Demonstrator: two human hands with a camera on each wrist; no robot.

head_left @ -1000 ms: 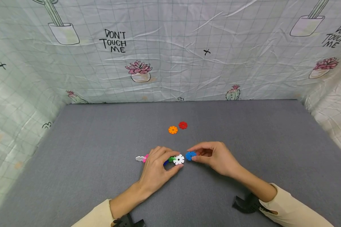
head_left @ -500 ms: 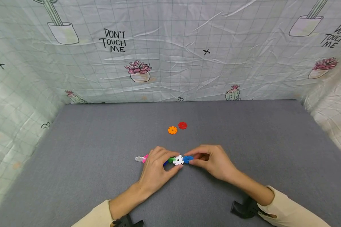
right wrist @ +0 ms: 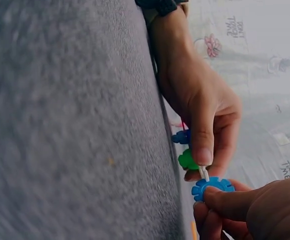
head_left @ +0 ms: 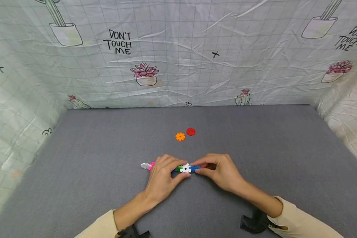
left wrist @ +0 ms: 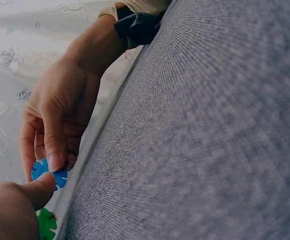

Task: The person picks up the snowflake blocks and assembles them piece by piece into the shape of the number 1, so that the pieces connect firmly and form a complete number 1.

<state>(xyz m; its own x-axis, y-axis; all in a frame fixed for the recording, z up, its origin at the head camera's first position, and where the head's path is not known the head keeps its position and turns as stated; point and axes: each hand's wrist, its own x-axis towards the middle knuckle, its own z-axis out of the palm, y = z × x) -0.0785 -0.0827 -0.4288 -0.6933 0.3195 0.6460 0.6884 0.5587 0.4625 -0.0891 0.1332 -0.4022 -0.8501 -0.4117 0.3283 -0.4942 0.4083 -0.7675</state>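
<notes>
Here we go over the worktop (head_left: 107, 142): our left grip (head_left: 163, 175) pinches the white disc (head_left: 185, 168), likely for steadiness; our right grip (head_left: 221, 172) clamps the blue disc (head_left: 195, 169) outboard, leaving its slotted edge meeting white.

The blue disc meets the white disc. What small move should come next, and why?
Probably the right hand should push the blue disc gently toward the white disc: it pinches the blue one at the white one's edge, the left hand holds the white one, and whether they are fully joined is unclear.
</notes>
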